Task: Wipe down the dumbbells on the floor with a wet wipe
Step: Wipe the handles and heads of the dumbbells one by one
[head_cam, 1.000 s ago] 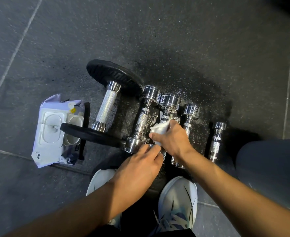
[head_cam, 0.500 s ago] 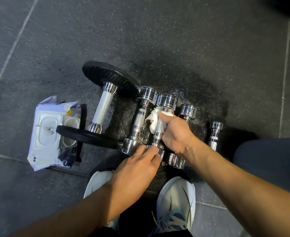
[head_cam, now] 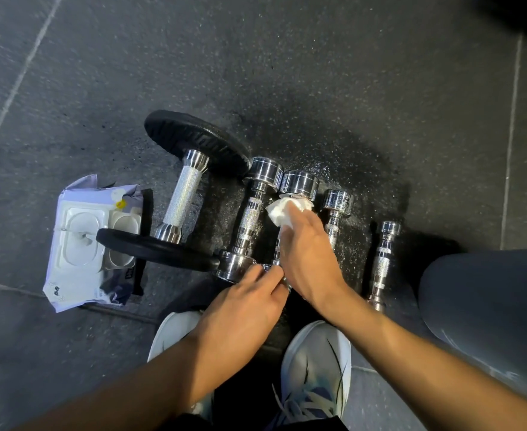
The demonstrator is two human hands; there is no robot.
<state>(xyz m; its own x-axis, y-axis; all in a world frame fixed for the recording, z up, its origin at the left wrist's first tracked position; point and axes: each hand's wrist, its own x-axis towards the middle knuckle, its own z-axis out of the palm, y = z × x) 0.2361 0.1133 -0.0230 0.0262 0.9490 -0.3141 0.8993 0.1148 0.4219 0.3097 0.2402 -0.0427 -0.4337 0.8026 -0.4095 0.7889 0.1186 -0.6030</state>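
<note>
The right hand point(head_cam: 305, 253) lies along the bar of the middle dumbbell point(head_cam: 299, 183), fingers folded over a bunched wet wipe point(head_cam: 282, 213) that sticks out past the fingertips, right up against the dumbbell's far chrome head. Holding the wipe wrapped against the bar likely lets one stroke clean most of the way round.

The left hand point(head_cam: 243, 309) sits just behind the right wrist. Its fingers are fairly straight, with the tips resting on the dumbbell's near head and holding nothing, probably to stop the dumbbell rolling on the floor point(head_cam: 349, 73) under the rubbing. The thumb is hidden.

Other chrome dumbbells lie just beside the right hand on both sides, parallel and close, so each can be reached in turn. Beyond the left hand lies the plate dumbbell point(head_cam: 187, 194), and past it an open pack of wipes point(head_cam: 82, 244), near enough for a fresh sheet.
</note>
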